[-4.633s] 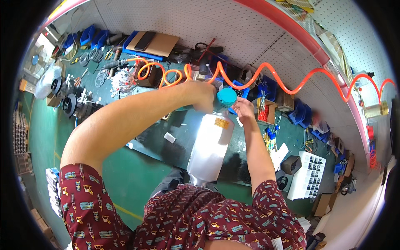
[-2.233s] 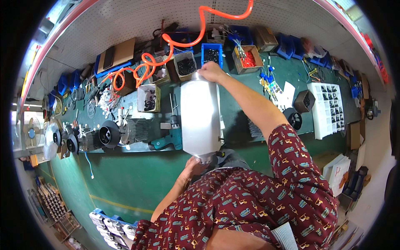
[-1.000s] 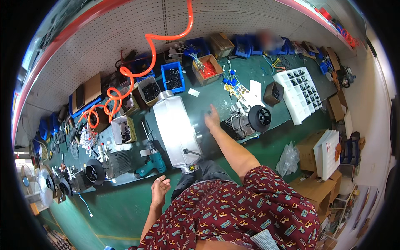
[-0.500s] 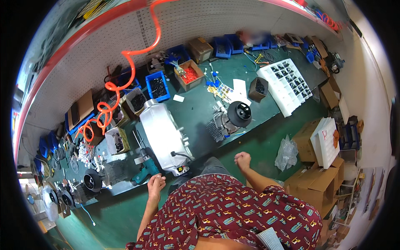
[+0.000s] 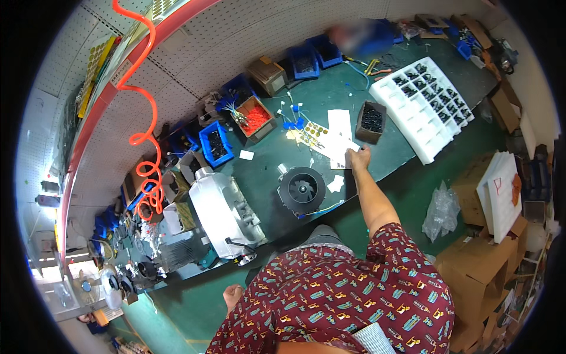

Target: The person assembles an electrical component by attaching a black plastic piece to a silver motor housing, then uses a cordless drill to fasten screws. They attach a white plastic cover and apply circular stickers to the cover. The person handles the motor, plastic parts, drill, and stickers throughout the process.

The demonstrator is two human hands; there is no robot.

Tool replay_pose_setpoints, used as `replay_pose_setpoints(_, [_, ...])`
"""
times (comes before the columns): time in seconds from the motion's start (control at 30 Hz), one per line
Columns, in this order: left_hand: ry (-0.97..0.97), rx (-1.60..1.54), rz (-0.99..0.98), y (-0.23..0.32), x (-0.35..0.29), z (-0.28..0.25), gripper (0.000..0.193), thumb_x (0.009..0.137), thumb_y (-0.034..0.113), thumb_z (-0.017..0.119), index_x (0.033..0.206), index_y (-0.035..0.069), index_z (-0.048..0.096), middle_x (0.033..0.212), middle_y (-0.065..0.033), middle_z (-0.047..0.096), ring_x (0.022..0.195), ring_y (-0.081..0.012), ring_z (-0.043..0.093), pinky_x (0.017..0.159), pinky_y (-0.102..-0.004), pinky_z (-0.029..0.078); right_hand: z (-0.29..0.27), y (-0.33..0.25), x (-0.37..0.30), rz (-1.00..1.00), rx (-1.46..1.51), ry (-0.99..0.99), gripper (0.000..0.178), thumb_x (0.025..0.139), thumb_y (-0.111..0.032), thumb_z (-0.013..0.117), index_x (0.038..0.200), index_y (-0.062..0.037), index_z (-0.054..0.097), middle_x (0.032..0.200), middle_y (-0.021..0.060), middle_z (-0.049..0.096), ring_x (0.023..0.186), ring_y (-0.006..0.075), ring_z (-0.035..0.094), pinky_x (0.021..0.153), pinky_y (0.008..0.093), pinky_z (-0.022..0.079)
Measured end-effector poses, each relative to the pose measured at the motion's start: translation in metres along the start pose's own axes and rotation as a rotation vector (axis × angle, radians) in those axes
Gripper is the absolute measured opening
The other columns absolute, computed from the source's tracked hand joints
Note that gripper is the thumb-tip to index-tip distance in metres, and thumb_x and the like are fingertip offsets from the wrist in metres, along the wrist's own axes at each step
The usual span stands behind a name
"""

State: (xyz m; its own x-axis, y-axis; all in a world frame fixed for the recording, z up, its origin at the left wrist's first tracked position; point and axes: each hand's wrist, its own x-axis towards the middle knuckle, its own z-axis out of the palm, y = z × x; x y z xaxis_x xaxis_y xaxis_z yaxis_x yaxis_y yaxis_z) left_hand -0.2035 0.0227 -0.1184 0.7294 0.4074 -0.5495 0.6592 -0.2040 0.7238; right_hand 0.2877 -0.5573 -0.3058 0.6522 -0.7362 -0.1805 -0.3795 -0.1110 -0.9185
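My right hand (image 5: pixel 359 158) reaches over the bench, its fingers closed on the edge of a white paper sheet (image 5: pixel 340 154). Beside that lie a sheet of round yellowish stickers (image 5: pixel 315 130) and a small white piece of paper (image 5: pixel 335 183). Nearer to me sits a blower unit with a black fan wheel (image 5: pixel 302 189), its round opening facing up; a thin wire lies at its front. To its left is a silver metal housing (image 5: pixel 215 209) with a black cable. Low beside my body, off the bench, my left hand (image 5: pixel 233 296) is loosely curled with nothing visible in it.
A dark box of small black parts (image 5: pixel 372 118) stands right of my right hand, next to a white foam tray (image 5: pixel 407 100). Bins line the back, including a box of red parts (image 5: pixel 265 127). An orange coiled hose (image 5: pixel 154 118) hangs left. Cardboard boxes (image 5: pixel 471 259) stand right.
My right hand has gone from beside my body out to the papers. The blower now has its fan opening facing up. My left hand has drawn back from the bench edge. The view has shifted.
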Motion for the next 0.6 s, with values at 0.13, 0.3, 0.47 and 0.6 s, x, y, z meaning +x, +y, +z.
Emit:
replay_pose_setpoints(0.13, [0.251, -0.256, -0.091, 0.028, -0.029, 0.029, 0.009, 0.096, 0.005, 0.064, 0.094, -0.004, 0.065, 0.079, -0.0058, 0.069, 0.058, -0.0090, 0.056, 0.052, -0.0240, 0.044, 0.026, -0.036, -0.025, 0.200, 0.261, -0.075, 0.051, 0.066, -0.007, 0.082, 0.112, 0.0073, 0.065, 0.100, 0.0198, 0.071, 0.085, 0.0262, 0.070, 0.080, 0.0348, 0.057])
replay_pose_setpoints(0.3, [0.502, -0.297, 0.049, 0.033, -0.037, 0.008, 0.006, 0.097, 0.003, 0.064, 0.096, -0.002, 0.065, 0.079, -0.0052, 0.067, 0.059, -0.0080, 0.054, 0.052, -0.0230, 0.043, -0.002, -0.132, -0.055, -0.840, -0.041, -0.113, 0.008, 0.088, -0.002, 0.067, 0.096, -0.0008, 0.068, 0.090, 0.0109, 0.072, 0.075, 0.0205, 0.067, 0.074, 0.0355, 0.055])
replay_pose_setpoints(0.47, [0.719, 0.009, 0.532, 0.154, 0.024, -0.016, 0.015, 0.093, 0.001, 0.068, 0.107, -0.004, 0.066, 0.094, -0.0035, 0.065, 0.083, -0.0089, 0.058, 0.077, -0.0252, 0.049, -0.058, -0.275, -0.075, -0.840, -0.032, -0.319, 0.010, 0.096, -0.001, 0.063, 0.105, -0.0010, 0.067, 0.093, 0.0159, 0.072, 0.083, 0.0240, 0.071, 0.076, 0.0350, 0.055])
replay_pose_setpoints(0.6, [0.644, 0.141, 0.725, 0.289, 0.022, -0.013, 0.050, 0.086, 0.006, 0.076, 0.132, -0.002, 0.060, 0.128, -0.0140, 0.063, 0.118, -0.0241, 0.060, 0.104, -0.0371, 0.047, -0.089, -0.384, -0.142, -1.006, 0.028, -0.581, 0.013, 0.097, 0.005, 0.062, 0.109, 0.0012, 0.065, 0.093, 0.0112, 0.071, 0.084, 0.0177, 0.070, 0.077, 0.0293, 0.054])
